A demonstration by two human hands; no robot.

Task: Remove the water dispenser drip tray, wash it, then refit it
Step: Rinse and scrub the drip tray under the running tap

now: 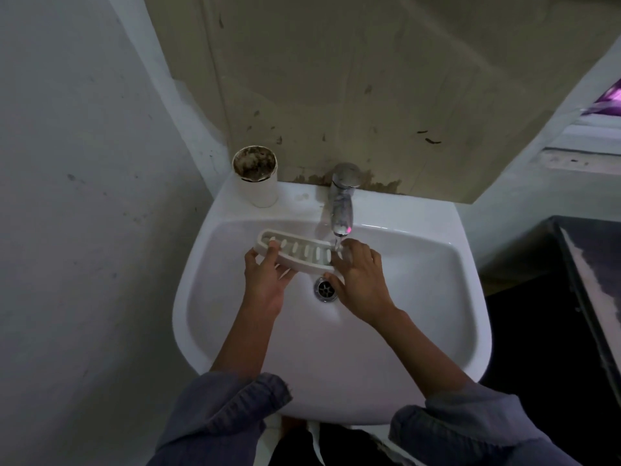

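The white slotted drip tray (299,252) is held over the white sink basin (420,297), under the chrome tap (342,200). Water runs from the spout onto the tray's right end. My left hand (265,280) grips the tray's left end, fingers over its top and thumb below. My right hand (361,280) holds the right end, fingers curled over it beneath the stream. The tray tilts slightly, its slotted face turned up toward me.
A dirty white cup (257,176) stands on the sink's back left corner. The drain (325,289) lies just below the tray. A stained wall is behind the tap, a white wall to the left, and a dark surface (591,280) to the right.
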